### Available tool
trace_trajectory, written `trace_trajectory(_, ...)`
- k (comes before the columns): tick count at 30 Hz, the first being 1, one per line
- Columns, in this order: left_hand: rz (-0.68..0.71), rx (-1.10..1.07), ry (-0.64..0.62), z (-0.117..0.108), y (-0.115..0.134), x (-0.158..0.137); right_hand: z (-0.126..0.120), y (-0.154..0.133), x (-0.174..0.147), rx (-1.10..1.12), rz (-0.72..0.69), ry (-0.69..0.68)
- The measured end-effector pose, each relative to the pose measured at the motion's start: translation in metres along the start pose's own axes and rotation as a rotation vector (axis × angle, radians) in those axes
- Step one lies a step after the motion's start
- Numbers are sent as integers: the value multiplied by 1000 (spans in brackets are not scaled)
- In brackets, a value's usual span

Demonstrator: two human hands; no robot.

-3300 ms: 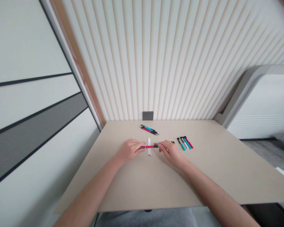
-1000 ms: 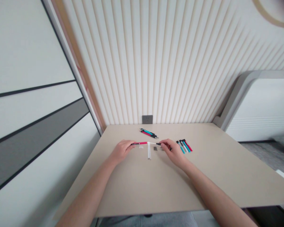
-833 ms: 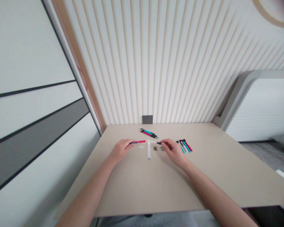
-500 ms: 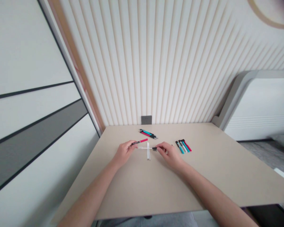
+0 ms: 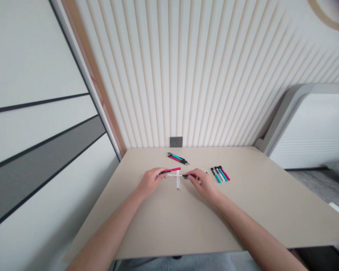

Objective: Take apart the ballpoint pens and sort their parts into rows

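Observation:
My left hand point(image 5: 152, 180) is closed around a red and black pen barrel point(image 5: 173, 169), its red end pointing right. A thin white pen refill point(image 5: 173, 175) runs from the left fingertips to the black pen front section point(image 5: 185, 176), which my right hand point(image 5: 202, 183) pinches. Whether the left fingers grip the refill's end or only touch it, I cannot tell. Beneath the hands, several slim white sticks like refills point(image 5: 178, 183) lie lengthwise on the table. Fingers partly hide both held pieces.
On the beige table point(image 5: 169, 222), several assembled pens point(image 5: 178, 158) lie near the back edge. To the right, several pen barrels in turquoise, white and red point(image 5: 220, 174) lie side by side. A grey socket point(image 5: 176, 142) sits on the ribbed wall behind.
My left hand has shifted slightly right, and the red barrel is lower and closer to the refill. My right hand keeps its pinch. The camera view has shifted a little.

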State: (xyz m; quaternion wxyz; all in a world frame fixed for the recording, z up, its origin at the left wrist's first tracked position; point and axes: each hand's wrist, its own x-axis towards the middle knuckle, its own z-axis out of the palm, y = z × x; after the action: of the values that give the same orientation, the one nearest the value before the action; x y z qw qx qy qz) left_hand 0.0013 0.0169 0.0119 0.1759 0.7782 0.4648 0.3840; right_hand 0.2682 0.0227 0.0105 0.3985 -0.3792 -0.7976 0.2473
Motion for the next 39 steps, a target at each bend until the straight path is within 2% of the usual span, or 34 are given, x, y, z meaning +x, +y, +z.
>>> trace_trajectory(5, -78, 36, 82, -13, -8, 1, -8, 8, 2, 8, 102, 81)
trace_trajectory(8, -101, 23, 111, -18, -10, 0, -11, 7, 2, 21, 132, 61)
trace_trajectory(11, -107, 1, 113, -18, -13, -1, -13, 0, 0, 38, 84, -117)
trace_trajectory(15, -125, -35, 106, -15, -18, -1, -12, -11, -3, 73, -52, -404)
trace_trajectory(17, -131, -42, 102, -15, -19, -1, -10, -13, -4, 73, -91, -463)
trace_trajectory(23, -117, -59, 91, -15, -17, 0, -8, -9, -4, 14, -118, -492)
trace_trajectory(26, -133, -58, 84, -15, -15, 1, -8, -7, -4, -23, -157, -492)
trace_trajectory(28, -136, -59, 77, -14, -15, 1, -8, -8, -4, -43, -145, -444)
trace_trajectory(34, -126, -99, 51, -7, -11, 0, -2, -5, -2, -109, 11, -108)
trace_trajectory(36, -131, -128, 38, -4, -8, 0, 2, -3, -2, -125, 27, -75)
trace_trajectory(39, -129, -158, 19, -1, -4, 0, 9, -2, -3, -121, 20, -97)
